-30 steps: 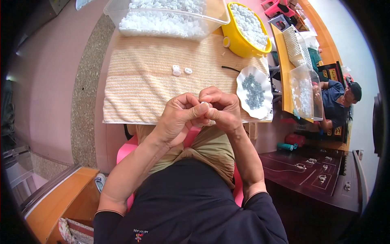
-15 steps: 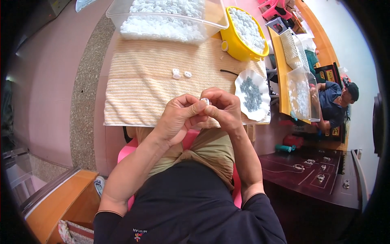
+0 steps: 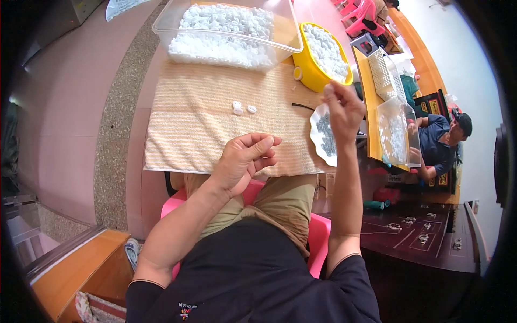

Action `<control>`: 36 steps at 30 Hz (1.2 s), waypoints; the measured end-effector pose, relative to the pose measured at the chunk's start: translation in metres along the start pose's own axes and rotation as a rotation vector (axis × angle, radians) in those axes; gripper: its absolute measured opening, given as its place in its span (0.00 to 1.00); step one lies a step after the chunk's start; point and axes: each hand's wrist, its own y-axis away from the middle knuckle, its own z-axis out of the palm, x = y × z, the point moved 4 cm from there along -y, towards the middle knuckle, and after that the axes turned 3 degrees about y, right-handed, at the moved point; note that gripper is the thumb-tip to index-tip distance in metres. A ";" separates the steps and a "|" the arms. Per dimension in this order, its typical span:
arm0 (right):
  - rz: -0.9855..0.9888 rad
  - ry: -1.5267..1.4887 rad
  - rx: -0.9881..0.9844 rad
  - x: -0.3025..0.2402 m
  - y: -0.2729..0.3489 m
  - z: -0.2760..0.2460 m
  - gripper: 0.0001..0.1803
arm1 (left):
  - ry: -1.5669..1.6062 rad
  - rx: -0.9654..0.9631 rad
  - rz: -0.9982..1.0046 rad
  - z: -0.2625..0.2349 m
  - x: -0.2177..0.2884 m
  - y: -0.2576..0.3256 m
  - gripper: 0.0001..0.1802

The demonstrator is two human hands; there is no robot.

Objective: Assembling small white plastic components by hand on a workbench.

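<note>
My right hand [image 3: 346, 107] is raised over the right side of the table, by the yellow tub [image 3: 305, 67]. Its fingertips pinch a small white plastic piece [image 3: 328, 90], partly hidden. Above the near part of the striped towel [image 3: 202, 134], my left hand [image 3: 242, 161] has thumb and fingers pressed together; whatever may be between them cannot be made out. Two small white plastic pieces [image 3: 237, 107] lie farther off on the towel. Under my right hand and wrist, a white wavy-edged dish [image 3: 318, 145] of small dark grey parts is partly covered.
A clear plastic bin [image 3: 177, 40] heaped with white pieces stands at the far edge; the yellow tub beside it holds more. A thin black strip [image 3: 302, 105] lies near the dish. At right, another person [image 3: 439, 134] sits by a clear box [image 3: 396, 132] of white pieces.
My hands were together over the towel around a small white piece. The right one has moved right and away with a white piece; my left stays near the same spot. The view has shifted slightly.
</note>
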 end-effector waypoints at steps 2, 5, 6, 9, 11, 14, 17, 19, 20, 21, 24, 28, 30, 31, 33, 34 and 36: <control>-0.012 0.041 0.034 0.009 -0.029 -0.008 0.11 | -0.006 -0.010 0.008 -0.002 0.001 -0.001 0.09; 0.137 0.116 0.060 0.012 -0.073 -0.012 0.15 | 0.007 0.007 0.005 -0.002 0.000 0.001 0.09; 0.135 0.119 0.062 0.022 -0.082 -0.015 0.15 | 0.020 0.028 0.008 -0.002 0.001 0.000 0.09; 0.052 0.272 0.071 0.031 -0.087 -0.013 0.18 | 0.010 0.046 0.013 -0.003 0.001 -0.001 0.08; 0.013 0.206 0.007 0.046 -0.076 -0.011 0.19 | 0.001 0.024 0.023 -0.004 0.000 -0.004 0.08; 0.013 0.022 -0.126 0.021 -0.033 0.023 0.12 | -0.004 0.020 0.038 -0.006 0.000 -0.001 0.08; -0.001 -0.052 -0.379 0.000 0.006 0.061 0.07 | -0.007 0.020 0.046 -0.005 -0.003 -0.001 0.08; 0.062 0.044 -0.482 -0.014 0.026 0.081 0.08 | -0.013 0.013 0.050 -0.004 -0.004 -0.001 0.08; 0.020 0.057 -0.526 -0.016 0.030 0.090 0.09 | -0.011 0.022 0.051 -0.005 -0.004 -0.001 0.08; -0.023 0.070 -0.571 -0.019 0.033 0.098 0.11 | -0.008 0.032 0.052 -0.006 -0.003 0.000 0.08; -0.051 0.240 -0.641 -0.013 0.043 0.110 0.12 | -0.012 0.046 0.060 -0.006 -0.004 -0.001 0.08; -0.101 0.393 -0.694 -0.014 0.047 0.117 0.12 | -0.023 0.060 0.074 -0.006 -0.003 -0.001 0.08; -0.083 0.401 -0.699 -0.014 0.047 0.118 0.12 | -0.027 0.063 0.082 -0.006 -0.002 0.000 0.07; -0.067 0.388 -0.712 -0.015 0.047 0.118 0.13 | -0.027 0.064 0.084 -0.007 -0.001 0.000 0.07; -0.050 0.379 -0.723 -0.016 0.046 0.117 0.13 | -0.021 0.070 0.090 -0.006 -0.002 -0.001 0.07; -0.090 0.388 -0.710 -0.018 0.046 0.116 0.13 | -0.021 0.069 0.089 -0.006 -0.002 -0.001 0.07; -0.131 0.392 -0.699 -0.028 0.045 0.118 0.14 | -0.045 0.103 0.116 -0.008 -0.002 -0.001 0.07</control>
